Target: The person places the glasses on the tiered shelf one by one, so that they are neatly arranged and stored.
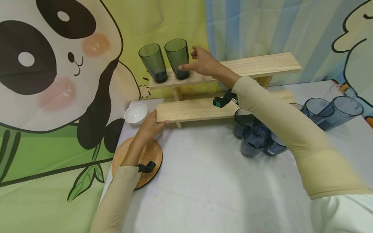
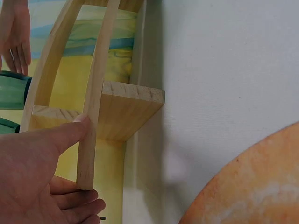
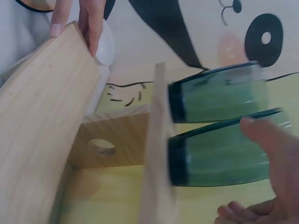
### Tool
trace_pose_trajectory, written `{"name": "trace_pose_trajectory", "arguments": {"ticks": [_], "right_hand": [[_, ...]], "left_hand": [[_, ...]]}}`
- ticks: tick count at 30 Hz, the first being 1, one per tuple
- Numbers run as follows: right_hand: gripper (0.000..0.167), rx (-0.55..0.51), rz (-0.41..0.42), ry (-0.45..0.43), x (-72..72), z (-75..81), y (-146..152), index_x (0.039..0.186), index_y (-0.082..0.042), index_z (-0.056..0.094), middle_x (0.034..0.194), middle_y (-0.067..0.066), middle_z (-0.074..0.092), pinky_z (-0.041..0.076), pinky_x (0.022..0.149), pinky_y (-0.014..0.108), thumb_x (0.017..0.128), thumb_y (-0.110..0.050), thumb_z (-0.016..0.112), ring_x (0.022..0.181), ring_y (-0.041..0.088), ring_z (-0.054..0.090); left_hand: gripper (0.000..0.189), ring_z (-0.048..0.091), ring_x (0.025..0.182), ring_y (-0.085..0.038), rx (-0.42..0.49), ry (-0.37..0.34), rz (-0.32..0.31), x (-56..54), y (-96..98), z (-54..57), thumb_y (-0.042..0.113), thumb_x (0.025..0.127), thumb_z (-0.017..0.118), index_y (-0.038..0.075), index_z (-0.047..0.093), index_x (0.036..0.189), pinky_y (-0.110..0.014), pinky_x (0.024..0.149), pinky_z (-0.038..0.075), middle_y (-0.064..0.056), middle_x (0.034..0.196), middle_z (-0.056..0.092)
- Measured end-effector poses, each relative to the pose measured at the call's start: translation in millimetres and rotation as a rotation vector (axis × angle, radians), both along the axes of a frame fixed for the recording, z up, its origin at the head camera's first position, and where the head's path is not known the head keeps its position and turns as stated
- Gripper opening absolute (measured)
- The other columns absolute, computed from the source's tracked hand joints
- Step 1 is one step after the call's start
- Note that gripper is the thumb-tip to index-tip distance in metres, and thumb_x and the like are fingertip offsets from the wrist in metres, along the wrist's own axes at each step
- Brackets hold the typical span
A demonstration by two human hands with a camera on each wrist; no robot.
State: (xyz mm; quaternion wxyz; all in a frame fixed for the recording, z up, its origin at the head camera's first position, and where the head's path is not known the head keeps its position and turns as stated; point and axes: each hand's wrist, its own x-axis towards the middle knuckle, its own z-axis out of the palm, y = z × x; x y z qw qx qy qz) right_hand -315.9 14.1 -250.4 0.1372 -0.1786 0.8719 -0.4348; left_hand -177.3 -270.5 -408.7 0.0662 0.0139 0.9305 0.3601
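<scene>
Two tall dark-tinted drinking glasses, a left one [image 1: 153,63] and a right one [image 1: 178,59], stand upright on the left end of the upper board of a wooden shelf [image 1: 256,66]. Beside the right glass is my right hand [image 1: 205,63], thumb and fingers spread apart. In the right wrist view its thumb [image 3: 261,133] overlaps that glass [image 3: 224,154]; I cannot tell whether they touch. My left hand [image 1: 149,127] grips the left end of the lower board [image 1: 192,110]. The left wrist view shows the thumb on one face and the fingers [image 2: 81,205] around the other.
Several shorter blue-tinted glasses [image 1: 254,142] stand in front of the shelf's right half. More glasses [image 1: 342,113] are at the far right. A white bowl [image 1: 136,113] sits left of the shelf, and a round orange-brown plate [image 1: 154,155] lies under the left forearm.
</scene>
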Motion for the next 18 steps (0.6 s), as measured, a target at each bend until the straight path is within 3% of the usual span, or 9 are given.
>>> {"name": "trace_pose_trajectory", "arguments": {"ticks": [5,10,14,18], "right_hand": [[0.105,0.098,-0.007,0.091,20.3,23.6,34,0.171,-0.012,0.007,0.174,0.007,0.028,0.031,0.128,0.039,0.098,-0.052,0.071,0.158,0.023,0.030],[0.088,0.084,0.049,0.175,54.9,33.6,82,0.168,-0.008,0.024,0.169,0.012,0.036,0.030,0.128,0.044,0.102,-0.048,0.066,0.156,0.027,0.035],[0.076,0.024,0.073,0.168,92.0,24.3,124,0.163,-0.005,0.036,0.164,0.017,0.043,0.031,0.127,0.047,0.103,-0.039,0.068,0.154,0.033,0.039],[0.067,-0.002,-0.011,0.145,132.8,-0.8,169,0.159,-0.008,0.045,0.158,0.017,0.050,0.041,0.117,0.021,0.104,-0.037,0.069,0.150,0.035,0.045]], "left_hand": [[0.091,0.030,0.156,-0.042,-0.016,-0.008,0.000,-2.3,-1.3,-1.0,0.043,0.102,0.070,0.002,0.020,0.168,-0.058,0.127,0.027,-0.024,0.169,0.030],[0.092,0.029,0.157,-0.042,-0.022,-0.012,-0.008,-3.7,-1.1,-2.8,0.042,0.103,0.069,0.001,0.018,0.168,-0.058,0.127,0.026,-0.025,0.170,0.028],[0.092,0.028,0.157,-0.041,-0.022,-0.019,-0.008,-1.8,0.7,-3.7,0.043,0.102,0.069,0.002,0.019,0.168,-0.057,0.128,0.026,-0.024,0.170,0.028],[0.092,0.029,0.157,-0.042,-0.023,-0.008,-0.012,-1.9,0.6,-5.0,0.043,0.102,0.069,0.002,0.019,0.168,-0.058,0.127,0.026,-0.024,0.170,0.029]]}}
